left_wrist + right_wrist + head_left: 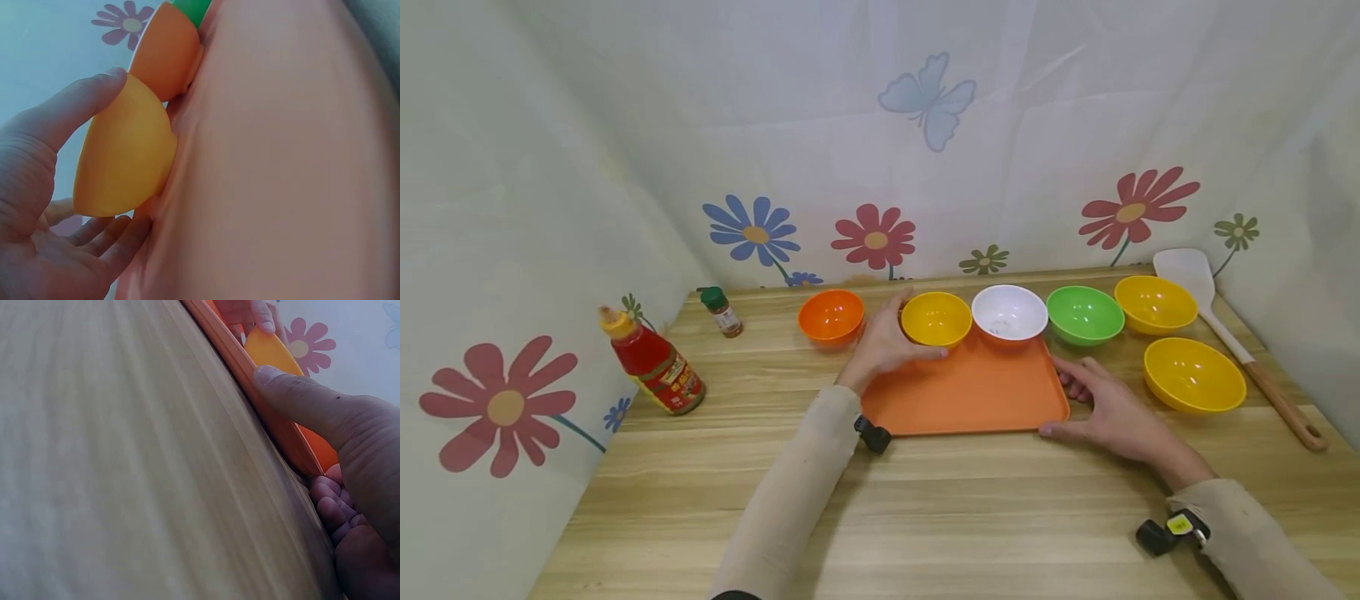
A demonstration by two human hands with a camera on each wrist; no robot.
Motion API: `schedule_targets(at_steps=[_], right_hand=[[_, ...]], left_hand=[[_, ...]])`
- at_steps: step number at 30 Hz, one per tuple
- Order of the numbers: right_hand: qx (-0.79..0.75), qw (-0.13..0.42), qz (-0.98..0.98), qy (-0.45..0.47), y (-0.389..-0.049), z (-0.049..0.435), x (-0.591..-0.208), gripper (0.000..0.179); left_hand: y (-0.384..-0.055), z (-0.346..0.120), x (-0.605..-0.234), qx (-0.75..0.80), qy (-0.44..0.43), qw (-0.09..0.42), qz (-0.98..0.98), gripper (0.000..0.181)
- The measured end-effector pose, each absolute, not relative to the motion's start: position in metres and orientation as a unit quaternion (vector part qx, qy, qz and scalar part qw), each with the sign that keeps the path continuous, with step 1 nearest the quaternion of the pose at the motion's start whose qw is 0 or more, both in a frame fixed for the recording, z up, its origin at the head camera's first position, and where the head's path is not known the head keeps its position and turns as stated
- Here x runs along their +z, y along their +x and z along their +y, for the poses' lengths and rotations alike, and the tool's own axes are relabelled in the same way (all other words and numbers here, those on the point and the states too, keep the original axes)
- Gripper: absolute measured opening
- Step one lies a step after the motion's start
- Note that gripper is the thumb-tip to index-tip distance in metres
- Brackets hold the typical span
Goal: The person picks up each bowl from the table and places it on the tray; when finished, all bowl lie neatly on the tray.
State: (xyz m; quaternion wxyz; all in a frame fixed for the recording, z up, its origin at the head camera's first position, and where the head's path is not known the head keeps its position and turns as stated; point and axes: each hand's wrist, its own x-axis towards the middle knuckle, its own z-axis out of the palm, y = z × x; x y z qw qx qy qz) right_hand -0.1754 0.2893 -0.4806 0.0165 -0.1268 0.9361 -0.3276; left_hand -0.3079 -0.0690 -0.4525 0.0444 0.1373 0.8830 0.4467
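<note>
My left hand (887, 340) holds a small yellow bowl (936, 320) over the back left of an orange tray (955, 392). In the left wrist view the thumb lies at the rim of this bowl (125, 150), with the fingers spread around its far side. Next to it, at the tray's back, stands a bowl with a white inside (1009, 312) and an orange outside. My right hand (1105, 408) grips the tray's front right corner. The right wrist view shows its thumb (300, 400) against the tray's wall and the other fingers curled by the corner.
An orange bowl (831, 317) stands left of the tray. To the right are a green bowl (1084, 315), two larger yellow bowls (1195, 375) and a white spatula (1206, 287) with a wooden handle. A red sauce bottle (658, 367) and a spice jar (724, 313) stand at left.
</note>
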Motion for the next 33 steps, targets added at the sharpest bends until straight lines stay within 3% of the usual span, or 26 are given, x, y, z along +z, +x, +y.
schedule_targets(at_steps=[12, 22, 33], right_hand=[[-0.326, -0.001, 0.936, -0.135, -0.176, 0.289, -0.481, 0.116], [-0.32, 0.001, 0.938, -0.134, -0.175, 0.289, -0.482, 0.116], [-0.322, -0.003, 0.937, -0.136, -0.174, 0.29, -0.481, 0.116]], left_hand=[[-0.292, -0.079, -0.424, 0.49, 0.137, 0.003, 0.861, 0.121], [-0.273, -0.109, -0.384, 0.511, 0.206, -0.112, 0.827, 0.118], [-0.264, -0.157, -0.358, 0.512, 0.203, -0.209, 0.808, 0.114]])
